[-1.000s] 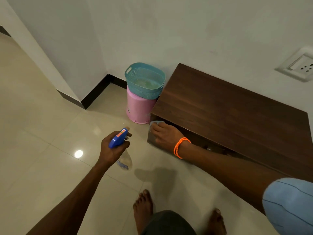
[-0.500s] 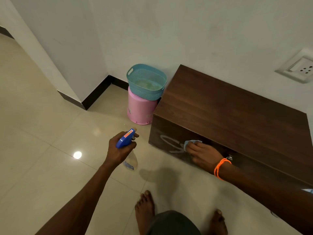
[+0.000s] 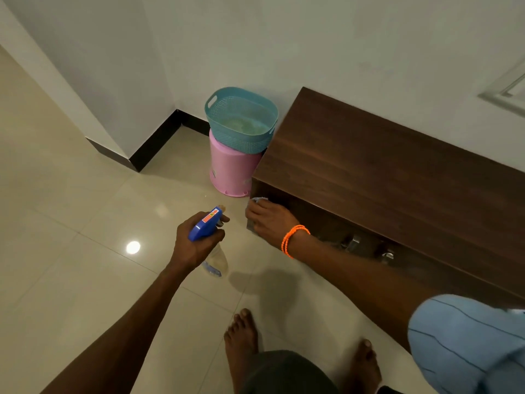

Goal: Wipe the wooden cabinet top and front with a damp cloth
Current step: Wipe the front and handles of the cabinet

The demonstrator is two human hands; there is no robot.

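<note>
cabinet [image 3: 383, 177]: one low dark brown wood-grain unit on the pale tiled floor [image 3: 71, 223], back against the white wall; top bare, front in shadow, two small metal handles [image 3: 352, 243] on the front.
cloth [image 3: 260, 199]: one pale blue-grey cloth, mostly hidden under the right hand, pressed to the cabinet front at its left edge, near the lower left corner.
right hand [image 3: 270, 220]: fingers spread flat over the cloth against the front; two orange bands [image 3: 294, 238] at the wrist.
left hand [image 3: 196, 243]: closed around one spray bottle [image 3: 210, 240], held over the floor, apart from the cabinet.
label: red-orange sticker on the blue spray head, writing too small to read.
beside cabinet: one teal basket [image 3: 241, 120] stacked on one pink tub [image 3: 233, 172], just off the cabinet's left end.
feet: two, bare, on the tiles.
</note>
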